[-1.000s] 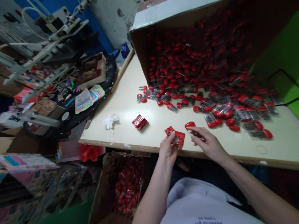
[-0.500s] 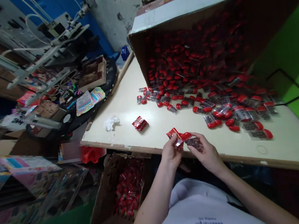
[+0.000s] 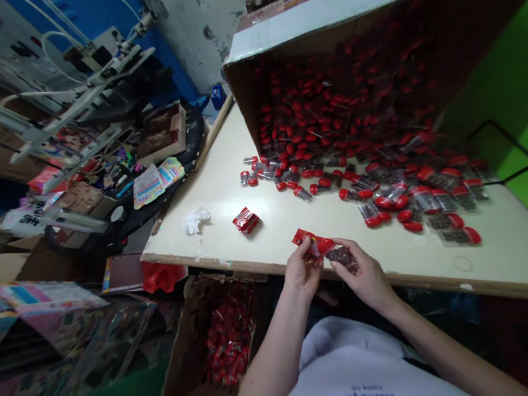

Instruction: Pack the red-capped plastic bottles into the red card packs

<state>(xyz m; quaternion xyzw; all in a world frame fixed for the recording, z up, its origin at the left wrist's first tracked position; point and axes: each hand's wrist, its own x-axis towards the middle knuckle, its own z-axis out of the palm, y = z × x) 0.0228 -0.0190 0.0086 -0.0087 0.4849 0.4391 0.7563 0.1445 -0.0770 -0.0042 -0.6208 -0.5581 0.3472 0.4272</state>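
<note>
My left hand (image 3: 300, 275) pinches a small red foil packet (image 3: 305, 239) at the near edge of the cream table (image 3: 224, 190). My right hand (image 3: 363, 274) grips a little clear tube with a red cap (image 3: 334, 250), its cap pressed against the packet's mouth. Both hands meet just over the table edge. Another red packet (image 3: 246, 220) lies on the table to the left. Several red-capped tubes (image 3: 406, 197) lie spilled to the right of my hands.
A big cardboard box (image 3: 317, 20) lies on its side at the back of the table, full of red-capped tubes. An open carton (image 3: 188, 359) with red packets stands on the floor under the table edge. A crumpled white scrap (image 3: 196, 218) lies at the left. A cluttered bench (image 3: 90, 150) stands left.
My right hand brought the red-capped tube leftward to the packet in my left hand; one second ago they were apart, now they touch.
</note>
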